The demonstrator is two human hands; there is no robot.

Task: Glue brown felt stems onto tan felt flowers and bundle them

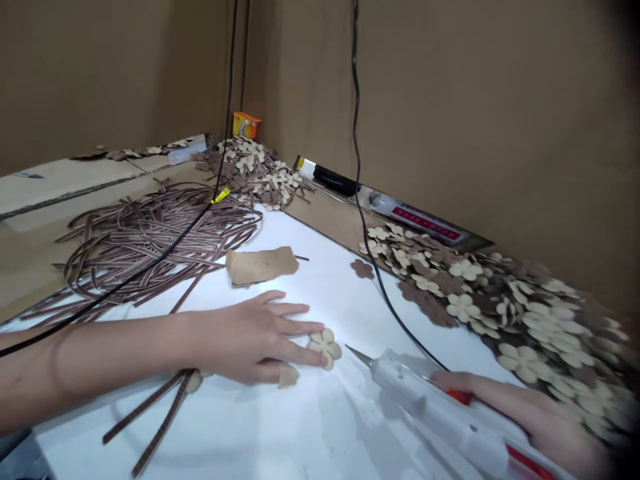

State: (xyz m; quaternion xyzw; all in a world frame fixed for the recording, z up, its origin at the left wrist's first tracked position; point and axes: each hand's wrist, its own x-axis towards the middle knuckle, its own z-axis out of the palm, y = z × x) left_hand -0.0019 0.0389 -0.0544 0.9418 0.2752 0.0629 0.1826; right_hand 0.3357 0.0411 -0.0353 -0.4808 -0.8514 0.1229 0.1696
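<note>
White glue gun (430,400) gripped in right hand (543,417); left hand (245,337) flat.

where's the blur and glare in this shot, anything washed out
Head view: the white sheet glares near its middle; the right hand, the glue gun and the flower pile at the right edge are smeared; the right corners darken; the left hand is fairly sharp.

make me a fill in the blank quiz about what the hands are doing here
1. The right hand holds a white ____ with a red trigger.
2. The left hand presses its fingertips on a beige ____-shaped cut-out.
3. Its metal tip points toward the ____ hand.
4. A ____ cord runs from it across the table.
Missing words: glue gun; flower; left; black.
</note>
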